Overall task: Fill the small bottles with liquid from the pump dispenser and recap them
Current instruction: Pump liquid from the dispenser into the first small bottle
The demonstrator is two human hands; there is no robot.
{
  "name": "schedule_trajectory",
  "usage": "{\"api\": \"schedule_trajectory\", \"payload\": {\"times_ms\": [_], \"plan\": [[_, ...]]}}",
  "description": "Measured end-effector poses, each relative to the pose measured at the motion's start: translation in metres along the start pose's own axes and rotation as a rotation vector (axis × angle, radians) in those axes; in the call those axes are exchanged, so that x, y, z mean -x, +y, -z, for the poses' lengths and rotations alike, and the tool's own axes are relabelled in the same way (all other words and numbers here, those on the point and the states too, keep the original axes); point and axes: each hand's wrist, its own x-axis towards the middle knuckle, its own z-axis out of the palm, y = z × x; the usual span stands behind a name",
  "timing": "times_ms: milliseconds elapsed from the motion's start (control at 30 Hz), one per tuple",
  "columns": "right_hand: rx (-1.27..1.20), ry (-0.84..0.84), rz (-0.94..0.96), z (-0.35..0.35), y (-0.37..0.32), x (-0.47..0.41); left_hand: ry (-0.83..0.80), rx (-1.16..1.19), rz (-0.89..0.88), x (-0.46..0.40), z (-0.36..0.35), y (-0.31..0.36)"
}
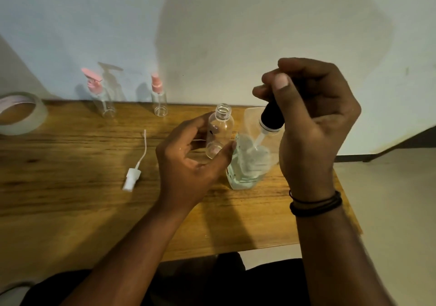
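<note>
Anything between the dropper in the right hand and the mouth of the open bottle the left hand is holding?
Nothing visible. The dropper sits in the right hand, its tip down in the clear container. The open bottle, held by the left hand, stands just left, mouth uncovered.

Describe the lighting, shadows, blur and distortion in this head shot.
Head view: dim, warm light; a large soft shadow falls on the wall behind the table. The right hand, pinching a black dropper bulb, looks slightly motion-blurred. The clear bottles at the back are faint. Wide-angle bending curves the table edge.
</note>
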Motion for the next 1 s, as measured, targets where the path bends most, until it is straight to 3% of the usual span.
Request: {"api": "schedule_trajectory", "payload": {"times_ms": [167,300,500,767,1000], "plan": [[0.054,0.078,-0.031,-0.001,0.003,-0.001,0.013,-0.037,-0.064,-0.002,-0.003,0.004],[0.089,0.136,0.049,-0.007,0.006,0.001,0.05,-0.058,-0.108,-0.011,-0.006,0.013],[0.142,0.396,0.146,-0.012,0.009,0.007,0.061,-0.013,-0.128,-0.018,-0.017,0.029],[0.344,0.37,0.279,0.0,0.012,0.011,0.079,-0.029,-0.162,-0.018,-0.009,0.033],[0.303,0.335,0.259,0.006,0.014,0.014,0.083,-0.061,-0.165,-0.015,0.002,0.025]]}}
